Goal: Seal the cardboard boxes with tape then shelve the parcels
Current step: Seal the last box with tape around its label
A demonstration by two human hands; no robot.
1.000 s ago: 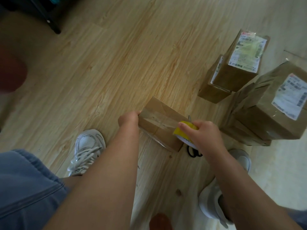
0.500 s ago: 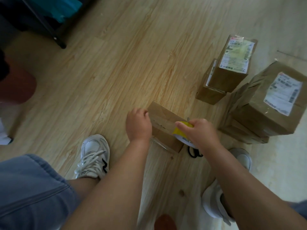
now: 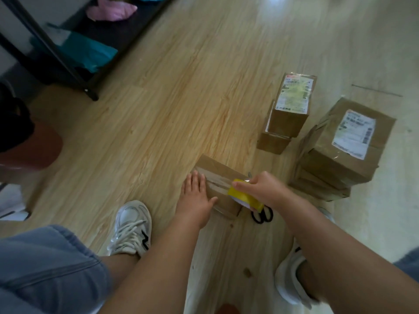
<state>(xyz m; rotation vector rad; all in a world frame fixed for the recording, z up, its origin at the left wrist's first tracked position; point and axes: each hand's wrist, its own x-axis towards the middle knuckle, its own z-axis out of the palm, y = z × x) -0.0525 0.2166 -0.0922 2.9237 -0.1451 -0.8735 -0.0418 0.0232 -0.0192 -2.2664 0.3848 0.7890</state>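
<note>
The small cardboard box sits on the wood floor between the person's feet, with tape along its top. The left hand lies flat on it, fingers straight. The right hand grips the yellow tape roll at its right end. A hard pull could skid the box or wrinkle the tape, I'd guess.
</note>
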